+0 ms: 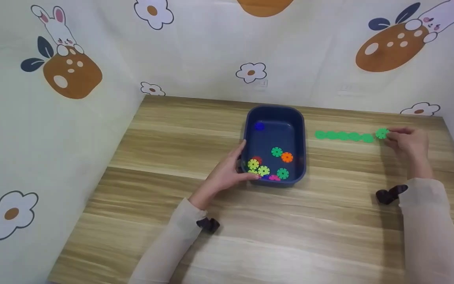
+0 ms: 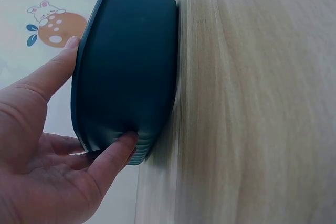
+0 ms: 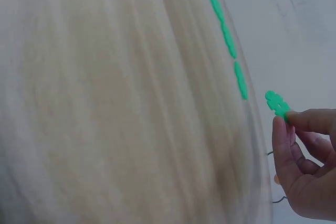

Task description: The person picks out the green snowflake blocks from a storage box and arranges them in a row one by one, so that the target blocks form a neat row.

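Observation:
A dark blue plastic bin (image 1: 305, 148) stands on the wooden table, with notched plastic discs inside. My left hand (image 1: 227, 169) grips its near left corner, thumb over the rim; the left wrist view shows fingers against the outer wall of the bin (image 2: 128, 51). Between thumb and fingertips my right hand (image 1: 410, 144) pinches a green notched disc (image 1: 382, 133). In the right wrist view this green disc (image 3: 275, 102) is raised off the table. To its left lies a row of several green discs (image 1: 343, 136) on the table, the rightmost one slightly apart.
Inside the bin are an orange disc (image 1: 287, 157), a blue disc (image 1: 259, 126), yellow discs (image 1: 263, 170) and green discs (image 1: 282, 173), among others. A patterned cloth (image 1: 203, 47) hangs behind the table (image 1: 290, 232).

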